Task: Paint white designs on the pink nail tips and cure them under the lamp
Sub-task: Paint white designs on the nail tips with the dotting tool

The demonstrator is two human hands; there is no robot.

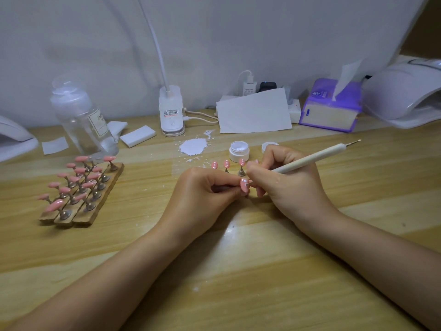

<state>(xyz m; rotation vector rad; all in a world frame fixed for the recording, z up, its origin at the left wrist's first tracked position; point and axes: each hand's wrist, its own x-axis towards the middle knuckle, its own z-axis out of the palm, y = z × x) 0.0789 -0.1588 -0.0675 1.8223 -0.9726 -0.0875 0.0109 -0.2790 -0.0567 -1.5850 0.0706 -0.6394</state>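
Observation:
My left hand [205,189] pinches the stand of a pink nail tip [244,184] at the table's middle. My right hand [286,180] grips a white dotting pen [310,158], whose lower tip touches that nail, which carries white dots. Behind the hands stand three dotted pink nail tips [226,164] on small stands, and a fourth is half hidden by my right hand. An open jar of white gel [239,150] sits just beyond them, its lid [267,146] beside it. A white curing lamp [403,91] stands at the far right.
A wooden holder [95,206] with several plain pink tips lies at the left. A clear bottle [83,120], foam pads [138,136], a desk lamp base [171,113], white paper [254,111], a purple tissue box [331,106] and a white paint smear [193,146] line the back.

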